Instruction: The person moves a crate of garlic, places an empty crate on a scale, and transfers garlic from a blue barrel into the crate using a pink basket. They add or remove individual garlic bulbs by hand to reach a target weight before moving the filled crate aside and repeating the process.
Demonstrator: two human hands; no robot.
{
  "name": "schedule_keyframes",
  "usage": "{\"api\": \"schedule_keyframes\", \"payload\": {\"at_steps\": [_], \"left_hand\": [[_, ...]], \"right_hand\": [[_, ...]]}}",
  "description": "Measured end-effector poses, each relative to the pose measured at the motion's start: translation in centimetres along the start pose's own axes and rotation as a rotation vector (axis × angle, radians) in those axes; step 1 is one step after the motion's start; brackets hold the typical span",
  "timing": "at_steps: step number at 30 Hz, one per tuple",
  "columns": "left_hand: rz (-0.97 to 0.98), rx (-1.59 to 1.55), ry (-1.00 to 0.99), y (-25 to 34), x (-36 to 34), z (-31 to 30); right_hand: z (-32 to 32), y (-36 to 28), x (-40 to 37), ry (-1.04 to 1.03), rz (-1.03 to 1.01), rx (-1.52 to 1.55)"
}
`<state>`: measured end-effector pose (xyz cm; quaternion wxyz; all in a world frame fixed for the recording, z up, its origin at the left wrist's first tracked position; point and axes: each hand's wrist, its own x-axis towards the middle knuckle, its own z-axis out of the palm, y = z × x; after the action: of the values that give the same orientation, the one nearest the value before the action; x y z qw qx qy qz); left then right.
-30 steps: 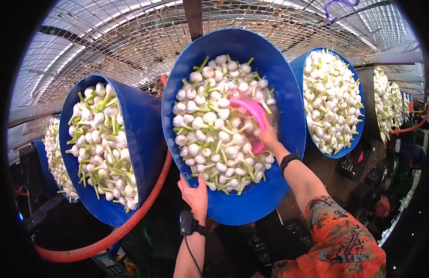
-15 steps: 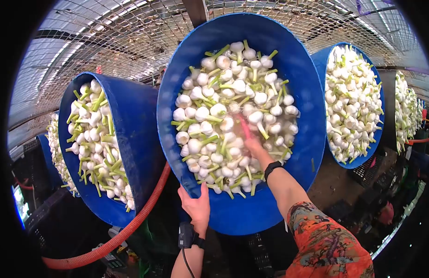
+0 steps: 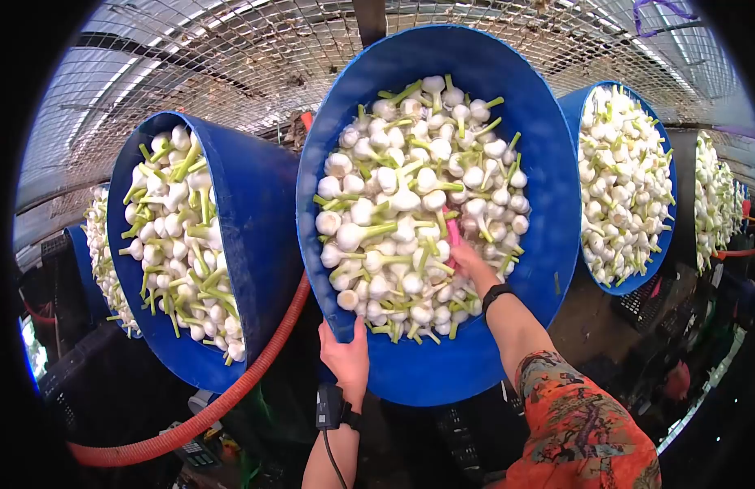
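Observation:
A large blue tub [image 3: 434, 371] holds water and many white garlic bulbs [image 3: 406, 196] with green stems. On the tub's near rim rests my left hand [image 3: 345, 354], thumb inside the wall and fingers outside, gripping the edge. A device with a cable is strapped to that wrist. My right hand [image 3: 468, 262] is closed around a pink-red handle [image 3: 452, 230] among the bulbs at the tub's right-centre. The handle's far end is hidden under the garlic. A black band circles the right wrist.
Another blue tub of garlic [image 3: 255, 204] stands at the left, with a further one beyond it. To the right is a blue tub [image 3: 672, 228] heaped with bulbs. A red ribbed hose [image 3: 263, 359] curves past the left side. Wire mesh [image 3: 255, 49] hangs overhead.
My right hand has moved slightly right and down with the handle. The bulbs in the middle have shifted, covering the murky water seen before. The view has shifted slightly.

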<state>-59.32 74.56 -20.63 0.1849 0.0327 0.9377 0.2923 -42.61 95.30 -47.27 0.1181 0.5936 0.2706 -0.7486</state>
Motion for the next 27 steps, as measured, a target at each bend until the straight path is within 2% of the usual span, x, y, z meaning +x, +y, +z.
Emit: {"api": "schedule_keyframes", "payload": {"at_steps": [1,3,5,7,10,22,27], "left_hand": [[0.000,-0.011,0.006,0.2,-0.1,0.0],[0.008,0.021,-0.060,0.7,-0.1,-0.4],[0.014,0.026,-0.040,0.5,-0.3,-0.4],[0.017,0.033,-0.020,0.5,-0.2,-0.4],[0.026,0.051,-0.022,0.6,-0.3,-0.9],[0.099,0.084,0.027,-0.3,-0.3,-1.5],[0.053,0.051,0.070,-0.3,-0.3,-1.4]], "right_hand": [[0.6,-0.3,-0.8,0.013,-0.082,0.067],[1.6,-2.2,-4.1,0.033,-0.087,0.069],[2.5,-3.3,-7.3,0.075,-0.114,0.103],[2.0,-3.7,-9.4,0.081,-0.119,0.026],[1.5,-3.6,-11.5,0.066,-0.083,0.170],[-1.0,-7.9,-21.5,0.050,-0.207,0.093],[-2.8,-8.4,-24.3,-0.018,-0.188,0.095]]}}
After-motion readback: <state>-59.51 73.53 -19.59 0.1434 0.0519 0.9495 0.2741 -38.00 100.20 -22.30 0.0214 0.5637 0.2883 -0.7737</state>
